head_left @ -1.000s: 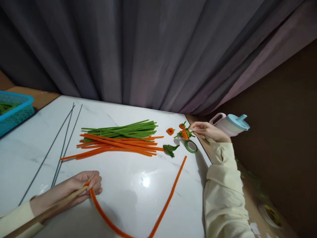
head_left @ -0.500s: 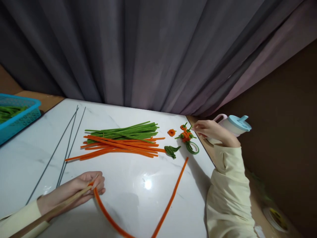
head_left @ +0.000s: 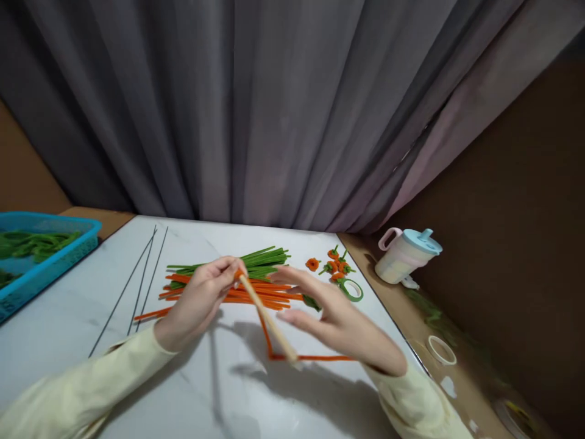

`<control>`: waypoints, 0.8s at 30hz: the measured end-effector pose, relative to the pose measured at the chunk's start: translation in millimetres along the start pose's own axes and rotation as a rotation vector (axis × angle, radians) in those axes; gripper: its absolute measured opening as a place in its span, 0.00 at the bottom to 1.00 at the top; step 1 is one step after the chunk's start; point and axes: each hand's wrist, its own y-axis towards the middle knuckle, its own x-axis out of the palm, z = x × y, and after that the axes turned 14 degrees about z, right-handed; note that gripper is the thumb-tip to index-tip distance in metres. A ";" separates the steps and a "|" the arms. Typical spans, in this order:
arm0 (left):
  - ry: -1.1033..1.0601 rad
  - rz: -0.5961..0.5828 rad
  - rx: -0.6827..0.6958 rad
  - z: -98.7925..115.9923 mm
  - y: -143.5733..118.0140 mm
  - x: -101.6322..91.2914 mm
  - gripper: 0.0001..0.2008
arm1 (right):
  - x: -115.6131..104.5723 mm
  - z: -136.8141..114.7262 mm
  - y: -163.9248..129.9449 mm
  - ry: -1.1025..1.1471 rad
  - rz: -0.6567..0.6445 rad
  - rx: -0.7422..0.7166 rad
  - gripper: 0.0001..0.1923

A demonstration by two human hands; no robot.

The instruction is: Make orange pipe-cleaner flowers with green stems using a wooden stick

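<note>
Both my hands now meet over the middle of the bench (head_left: 219, 390).

Head view: my right hand (head_left: 340, 323), back from the bench's right edge, hovers open-fingered beside the wooden stick (head_left: 267, 317). My left hand (head_left: 201, 302), lifted from the near-left, pinches stick and orange pipe cleaner (head_left: 292, 356) together; the cleaner now bends sharply, trailing under my right palm.

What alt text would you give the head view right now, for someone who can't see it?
Above a white table, the left hand pinches a wooden stick together with an orange pipe cleaner, while the open right hand is beside the stick. Behind them lie orange and green pipe cleaners, thin wires, a tape roll, a blue basket and a lidded cup.
</note>
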 end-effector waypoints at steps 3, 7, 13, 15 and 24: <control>0.037 0.038 0.315 -3.4 2.5 32.2 0.11 | 23.8 7.7 -1.0 0.004 0.136 -0.096 0.25; 0.046 0.019 0.510 -7.4 -5.0 53.5 0.12 | 31.4 19.4 -0.1 0.053 0.434 -0.085 0.13; 0.156 0.035 0.865 -11.9 -12.9 56.6 0.09 | 42.8 24.5 -4.8 0.221 0.546 0.037 0.05; 0.169 0.013 1.051 -15.1 -8.8 54.3 0.08 | 49.8 23.6 -4.3 0.385 0.537 0.143 0.03; 0.530 -0.143 1.789 -5.1 18.7 32.0 0.09 | 54.6 9.8 -1.2 0.931 0.301 0.523 0.13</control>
